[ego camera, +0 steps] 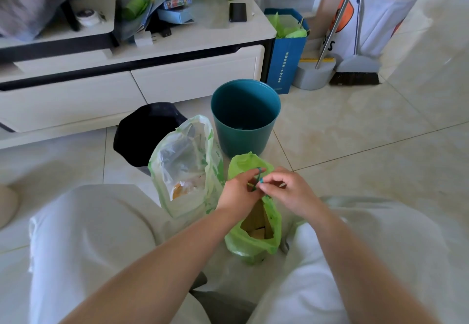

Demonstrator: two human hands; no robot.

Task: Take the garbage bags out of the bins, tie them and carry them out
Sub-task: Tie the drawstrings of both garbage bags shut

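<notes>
A small green garbage bag (253,242) stands on the floor between my knees, its mouth open on brown cardboard scraps. My left hand (239,191) and my right hand (286,189) meet just above it, both pinching a thin rubber band (258,179) that looks blue-green and yellow. To the left stands a clear bag with green print (185,168), open at the top, with wrappers inside. Behind the bags are a teal bin (245,115) with no bag in it and a black bin (144,133).
A white TV cabinet (127,80) runs along the back left, cluttered with boxes and a phone. To the right of it stand a blue paper bag (288,62), a grey dustpan (313,73), a broom (355,72) and a white sack (375,19). Tiled floor (355,133) lies to the right.
</notes>
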